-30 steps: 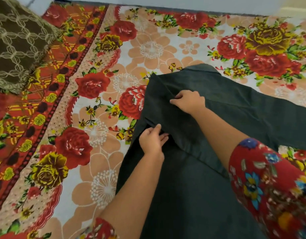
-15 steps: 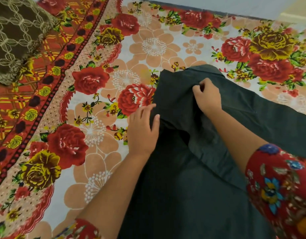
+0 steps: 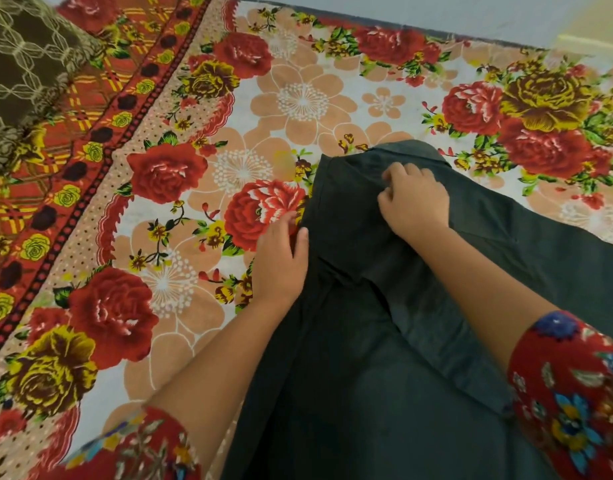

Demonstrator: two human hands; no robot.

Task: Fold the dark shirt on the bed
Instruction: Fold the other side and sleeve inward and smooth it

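Note:
The dark grey shirt [image 3: 384, 358] lies spread on the flowered bedsheet [image 3: 201, 237], running from the bottom centre up to the middle, with one part stretching off to the right. My left hand [image 3: 281, 261] rests at the shirt's left edge, fingers curled at the hem with the thumb on the cloth; a grip cannot be made out. My right hand [image 3: 414, 199] sits on the shirt's far end with fingers bent, pinching the fabric near the top fold.
A brown patterned pillow [image 3: 24, 74] lies at the far left corner. The bed's far edge [image 3: 402, 24] meets a pale wall at the top. My forearms in red flowered sleeves enter from the bottom.
My left hand has slid from the middle of the shirt out to its left edge. My right hand has moved farther up to the shirt's top end.

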